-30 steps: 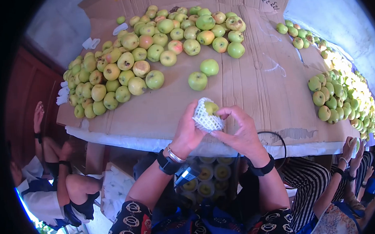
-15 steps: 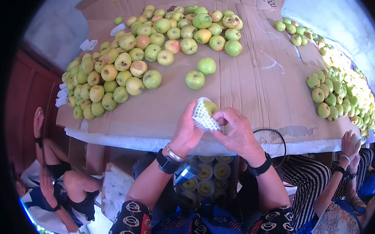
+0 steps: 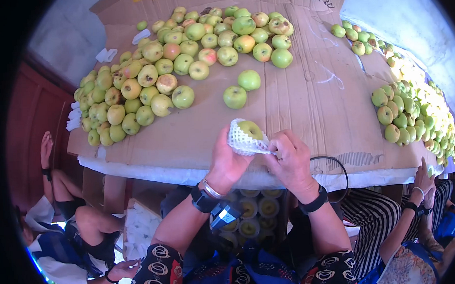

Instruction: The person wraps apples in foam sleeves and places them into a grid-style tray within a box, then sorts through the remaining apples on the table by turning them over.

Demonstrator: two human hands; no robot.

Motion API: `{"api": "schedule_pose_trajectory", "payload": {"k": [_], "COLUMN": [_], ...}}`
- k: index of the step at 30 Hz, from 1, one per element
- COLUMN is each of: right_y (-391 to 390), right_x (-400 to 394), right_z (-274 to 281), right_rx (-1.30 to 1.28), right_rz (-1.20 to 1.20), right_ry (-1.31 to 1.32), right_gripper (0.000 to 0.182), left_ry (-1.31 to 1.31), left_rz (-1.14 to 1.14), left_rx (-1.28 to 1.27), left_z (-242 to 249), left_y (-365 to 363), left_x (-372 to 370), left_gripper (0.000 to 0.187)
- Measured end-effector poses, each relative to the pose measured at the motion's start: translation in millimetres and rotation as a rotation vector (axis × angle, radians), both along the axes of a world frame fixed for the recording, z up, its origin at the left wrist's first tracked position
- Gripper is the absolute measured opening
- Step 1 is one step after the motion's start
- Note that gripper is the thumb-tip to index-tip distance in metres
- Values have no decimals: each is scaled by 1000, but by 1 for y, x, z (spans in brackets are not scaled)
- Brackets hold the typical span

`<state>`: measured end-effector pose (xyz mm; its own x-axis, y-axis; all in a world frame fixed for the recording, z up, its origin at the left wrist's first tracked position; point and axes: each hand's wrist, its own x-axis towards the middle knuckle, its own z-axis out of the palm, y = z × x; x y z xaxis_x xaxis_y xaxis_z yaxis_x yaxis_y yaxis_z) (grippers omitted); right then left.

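A green apple [image 3: 250,129] sits partly inside a white foam net sleeve [image 3: 241,142], its top showing through the opening. My left hand [image 3: 225,155] cups the sleeved apple from the left and below, fingers closed around it. With thumb and fingertips together, my right hand [image 3: 290,158] pinches the sleeve's right edge and stretches it out sideways. Both hands are above the front edge of the cardboard-covered table [image 3: 307,113]. Just beyond them lie two loose green apples, one nearer [image 3: 234,97] and one farther [image 3: 249,80].
A large heap of apples [image 3: 153,76] spreads over the table's left and back. More apples [image 3: 401,111] are piled at right. Below the edge, a box holds sleeved apples [image 3: 249,227]. A black cable loop [image 3: 346,175] hangs at the edge. People sit on both sides.
My right hand has shifted slightly right and down, drawing the sleeve's edge outward. More of the apple's top now faces up. The person at left has lowered one hand.
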<state>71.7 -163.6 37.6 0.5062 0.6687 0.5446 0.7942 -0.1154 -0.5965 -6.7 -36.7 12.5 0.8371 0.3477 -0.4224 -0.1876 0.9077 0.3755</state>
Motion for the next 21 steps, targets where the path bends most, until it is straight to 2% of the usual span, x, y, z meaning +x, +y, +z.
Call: {"api": "schedule_pose_trajectory", "payload": {"k": [2,4,8,10,11,13,14,16,17,19,21], "right_y": [2,2,4,-3,-4,-3,-1,5,8,13,14], "right_x": [1,0,-2,-1,2,5,2,-7,-10,-15,-15], "right_z": [1,3,5,4,4,2,1,-3,-6,-13,-17], "right_rx": [45,53,51,66,64,91,93,24,22,63,46], "right_rz": [13,92,126,71,74,9,6,72,69,102,77], "right_ry": [-46,-166,-90,48,45,234,234,301,301,339,379], "right_gripper": [27,27,34,57,57,89,89,110,110,114,114], "left_ry": [-18,-143,-142,-301,-304,-424,-423,-198,-199,-434,-444], "left_rz": [-6,-35,-21,-5,-2,-24,-27,-2,-5,-125,-111], "left_rx": [-24,-29,24,-75,-76,-94,-92,-83,-86,-75,-63], "left_z": [-2,-9,-4,-9,-8,-1,5,18,17,12,6], "left_y": [1,3,13,18,18,16,14,7,5,2,-4], "left_x": [-1,-2,-7,-8,-8,-8,-8,-5,-5,-8,-8], "left_gripper": [34,37,42,44,44,45,45,42,42,43,43]}}
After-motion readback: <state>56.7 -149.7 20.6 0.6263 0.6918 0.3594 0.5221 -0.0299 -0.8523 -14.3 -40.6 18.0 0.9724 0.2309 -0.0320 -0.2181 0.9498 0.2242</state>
